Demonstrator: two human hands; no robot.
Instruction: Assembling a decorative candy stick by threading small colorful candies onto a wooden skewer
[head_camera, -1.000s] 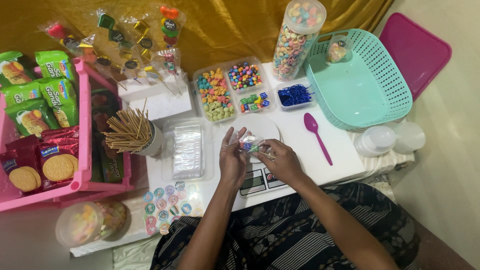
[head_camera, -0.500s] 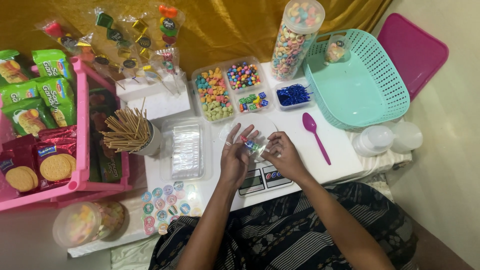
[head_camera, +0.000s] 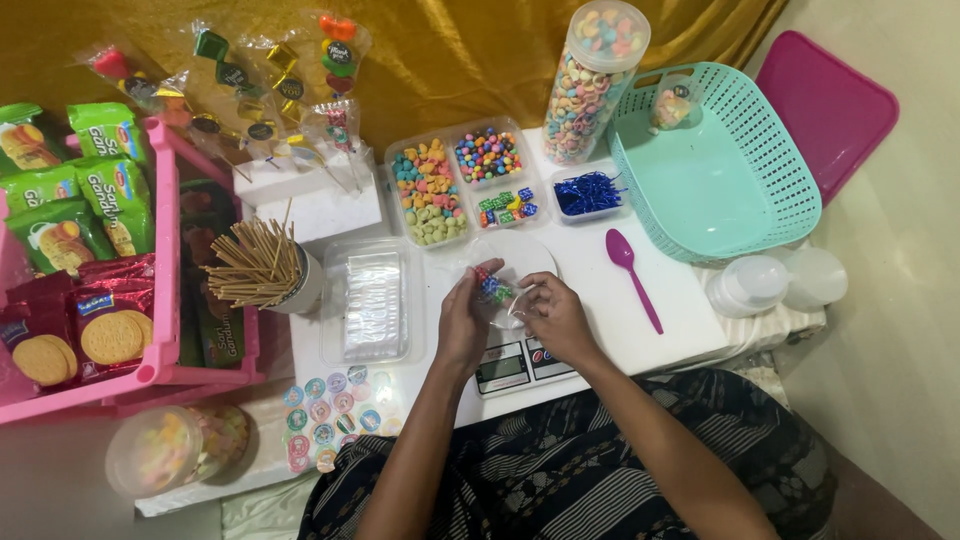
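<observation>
Over the small kitchen scale (head_camera: 520, 365) at the table's near edge, both hands meet around a little clear bag of sweets (head_camera: 493, 290). Left hand (head_camera: 462, 325) has its fingers curled and pressed together, the tips pinching the bag's left side; right hand (head_camera: 556, 318) closes thumb and forefinger on the bag's right edge, its other fingers tucked under. That bag hangs just above the scale, with a clear round lid (head_camera: 520, 255) lying flat behind it at twelve o'clock. At nine o'clock from the hands sits a clear plastic tray (head_camera: 372, 302), and farther that way a cup of wooden sticks (head_camera: 262, 268). Up at twelve o'clock, a divided box of coloured candies (head_camera: 462, 180), with a tall jar of cereal rings (head_camera: 592, 85) at one o'clock. A purple spoon (head_camera: 632, 272) lies at three o'clock, just beside the teal basket (head_camera: 760, 215). Round stickers (head_camera: 335, 415) lie at seven o'clock, near the person's lap.
</observation>
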